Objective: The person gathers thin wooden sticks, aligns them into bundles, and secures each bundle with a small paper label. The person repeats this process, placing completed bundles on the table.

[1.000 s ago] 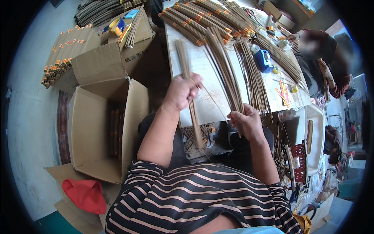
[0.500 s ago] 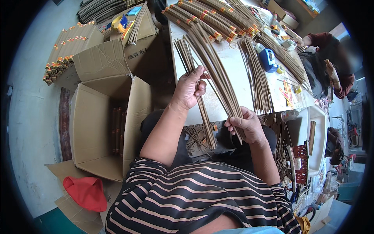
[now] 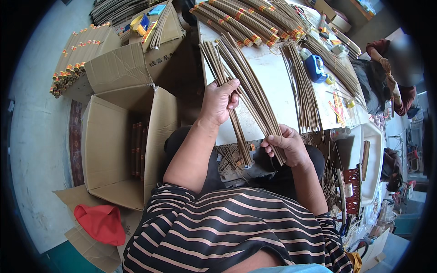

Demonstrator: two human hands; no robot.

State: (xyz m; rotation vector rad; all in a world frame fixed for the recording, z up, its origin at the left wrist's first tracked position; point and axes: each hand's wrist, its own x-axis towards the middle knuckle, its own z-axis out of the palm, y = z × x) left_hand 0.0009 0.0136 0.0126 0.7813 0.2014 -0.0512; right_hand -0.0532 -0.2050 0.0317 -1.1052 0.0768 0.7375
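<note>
My left hand (image 3: 220,101) is closed round a thin bundle of brown incense sticks (image 3: 237,132), held slanting over the table's near edge. In my right hand (image 3: 290,144) is a second, slightly fanned bundle of incense sticks (image 3: 255,93), gripped near its lower end. The upper part of this bundle leans towards the left bundle, close to my left thumb. On the white table (image 3: 273,75), to the right of both bundles, lies a loose row of incense sticks (image 3: 302,91).
Banded incense bundles (image 3: 246,22) lie at the table's far side. A blue tape dispenser (image 3: 315,68) stands right. An open cardboard box (image 3: 114,150) on my left holds several bundles; a red cloth (image 3: 99,224) lies nearby. Another person (image 3: 396,77) sits at the right.
The upper end of my right hand's bundle has swung slightly down and closer to the left bundle. My hands stay nearly in place. The other person's hand has left the table.
</note>
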